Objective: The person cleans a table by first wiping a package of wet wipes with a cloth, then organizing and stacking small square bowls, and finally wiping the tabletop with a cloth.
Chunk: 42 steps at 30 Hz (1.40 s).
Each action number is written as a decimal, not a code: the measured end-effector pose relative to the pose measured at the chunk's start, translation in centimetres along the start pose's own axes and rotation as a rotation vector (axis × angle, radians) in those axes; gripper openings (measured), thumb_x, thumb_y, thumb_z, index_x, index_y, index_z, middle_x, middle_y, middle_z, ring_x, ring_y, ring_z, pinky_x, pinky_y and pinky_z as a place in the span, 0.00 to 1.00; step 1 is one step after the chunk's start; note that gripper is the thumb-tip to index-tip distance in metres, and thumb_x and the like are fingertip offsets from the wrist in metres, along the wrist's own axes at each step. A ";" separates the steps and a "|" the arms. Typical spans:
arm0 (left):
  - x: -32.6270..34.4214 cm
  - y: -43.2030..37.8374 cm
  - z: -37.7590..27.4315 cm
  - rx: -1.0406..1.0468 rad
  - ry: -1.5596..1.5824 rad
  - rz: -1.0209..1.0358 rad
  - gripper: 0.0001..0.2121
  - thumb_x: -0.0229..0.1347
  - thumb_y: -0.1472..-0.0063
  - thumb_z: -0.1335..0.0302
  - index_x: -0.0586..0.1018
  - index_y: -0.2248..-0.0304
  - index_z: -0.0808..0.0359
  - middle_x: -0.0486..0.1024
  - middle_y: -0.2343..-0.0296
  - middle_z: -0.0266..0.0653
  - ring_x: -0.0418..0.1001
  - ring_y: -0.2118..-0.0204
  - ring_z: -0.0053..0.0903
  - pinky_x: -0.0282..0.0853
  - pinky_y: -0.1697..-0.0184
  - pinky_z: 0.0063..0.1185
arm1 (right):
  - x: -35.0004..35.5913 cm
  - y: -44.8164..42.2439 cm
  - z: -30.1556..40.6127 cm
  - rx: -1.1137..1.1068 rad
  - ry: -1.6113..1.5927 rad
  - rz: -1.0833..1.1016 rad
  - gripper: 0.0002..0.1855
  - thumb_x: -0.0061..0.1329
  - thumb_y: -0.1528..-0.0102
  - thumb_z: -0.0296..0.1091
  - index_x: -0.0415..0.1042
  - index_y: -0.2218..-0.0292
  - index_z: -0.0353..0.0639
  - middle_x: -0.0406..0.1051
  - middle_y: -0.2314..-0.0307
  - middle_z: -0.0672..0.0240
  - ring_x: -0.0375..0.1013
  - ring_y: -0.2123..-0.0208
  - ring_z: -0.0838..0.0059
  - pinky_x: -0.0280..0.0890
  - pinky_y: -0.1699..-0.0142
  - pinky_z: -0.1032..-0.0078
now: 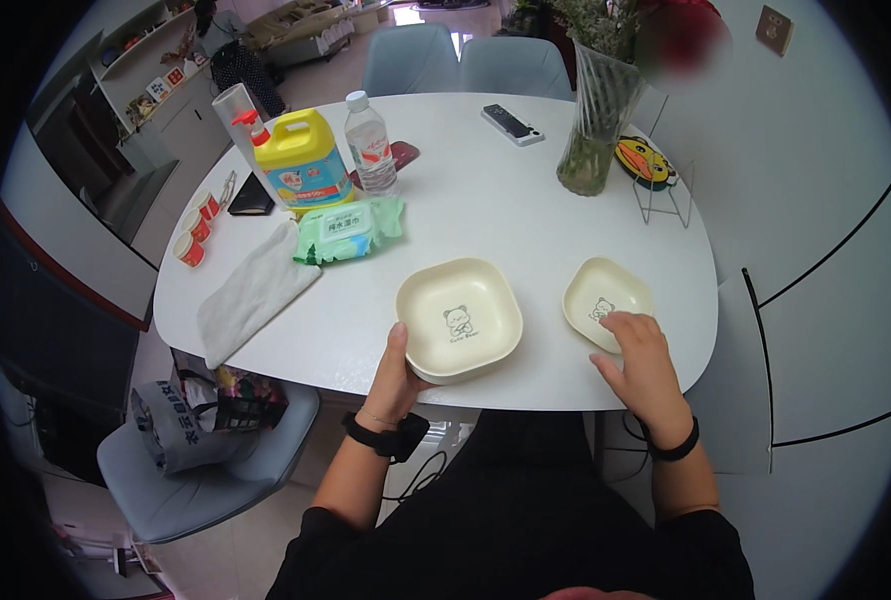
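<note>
A large cream square bowl with a bear drawing (483,300) is at the table's near edge. My left hand (394,367) grips its left side, the thumb at the rim and the fingers hidden under or behind it. To the right lies a smaller cream square dish with a similar bear (588,292). Over its lower right side is my right hand (636,360), fingers apart and slightly curled; whether the fingertips touch the dish cannot be told. Both wrists wear black bands.
On the white table (490,217) are a wet wipes pack (348,229), a white cloth (254,292), a yellow jug (306,161), a water bottle (370,142), paper cups (188,249), a remote control (513,124), a glass vase (599,112) and a wire stand (666,195). A person (239,67) stands far back.
</note>
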State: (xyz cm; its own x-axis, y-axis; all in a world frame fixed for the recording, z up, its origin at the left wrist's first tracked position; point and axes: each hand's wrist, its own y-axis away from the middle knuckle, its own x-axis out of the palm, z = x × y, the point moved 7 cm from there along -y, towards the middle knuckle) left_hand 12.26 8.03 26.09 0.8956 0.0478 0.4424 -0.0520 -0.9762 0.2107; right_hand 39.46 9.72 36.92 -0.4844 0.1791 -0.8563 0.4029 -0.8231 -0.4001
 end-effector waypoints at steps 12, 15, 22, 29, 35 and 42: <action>-0.4 -0.2 0.1 -0.056 0.031 0.014 0.33 0.34 0.38 0.47 0.56 0.45 0.67 0.65 0.52 0.47 0.69 0.52 0.34 0.72 0.57 0.33 | 0.7 0.4 -3.3 0.133 -0.046 -0.127 0.09 0.48 0.53 0.23 0.72 0.67 0.42 0.72 0.72 0.65 0.70 0.65 0.64 0.58 0.51 0.63; -0.5 -0.1 0.2 -0.059 0.026 0.027 0.33 0.33 0.38 0.46 0.55 0.45 0.66 0.65 0.51 0.47 0.68 0.51 0.34 0.72 0.56 0.33 | -2.0 -1.8 1.5 -0.032 -0.083 -0.254 0.10 0.48 0.54 0.22 0.73 0.67 0.42 0.71 0.73 0.65 0.70 0.67 0.64 0.58 0.49 0.62; -0.7 -0.7 0.6 -0.013 0.045 0.043 0.38 0.24 0.41 0.40 0.55 0.44 0.63 0.64 0.50 0.44 0.67 0.50 0.33 0.71 0.54 0.32 | 1.2 -2.8 10.9 -0.414 -0.223 -0.168 0.10 0.47 0.53 0.25 0.72 0.65 0.42 0.70 0.73 0.70 0.71 0.66 0.73 0.57 0.47 0.62; -0.6 -0.3 0.9 -0.084 0.086 0.012 0.37 0.22 0.40 0.41 0.54 0.43 0.63 0.63 0.50 0.46 0.65 0.49 0.34 0.69 0.53 0.32 | 5.5 -2.5 10.1 -0.432 -0.109 0.048 0.11 0.48 0.53 0.29 0.72 0.64 0.43 0.70 0.73 0.74 0.70 0.64 0.77 0.56 0.45 0.60; -0.8 0.5 0.6 -0.081 -0.002 0.004 0.39 0.24 0.42 0.38 0.54 0.43 0.61 0.60 0.47 0.43 0.60 0.45 0.35 0.62 0.48 0.36 | 5.4 -5.3 4.3 -0.124 -0.459 -0.029 0.36 0.53 0.51 0.43 0.56 0.46 0.38 0.55 0.47 0.52 0.56 0.46 0.55 0.54 0.43 0.65; -0.8 0.1 -2.1 0.077 -0.106 0.010 0.34 0.33 0.39 0.44 0.57 0.44 0.64 0.62 0.49 0.43 0.63 0.48 0.30 0.62 0.48 0.29 | 14.0 -4.7 1.0 0.786 -1.404 0.788 0.52 0.51 0.50 0.54 0.32 0.40 0.36 0.45 0.44 0.48 0.55 0.45 0.56 0.53 0.44 0.55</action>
State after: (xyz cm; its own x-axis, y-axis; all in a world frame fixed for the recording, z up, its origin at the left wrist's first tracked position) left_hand 10.59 8.34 27.60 0.9370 0.0192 0.3487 -0.0308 -0.9900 0.1374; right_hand 30.02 15.60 27.16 -0.7800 -0.5442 0.3089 0.6179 -0.5921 0.5172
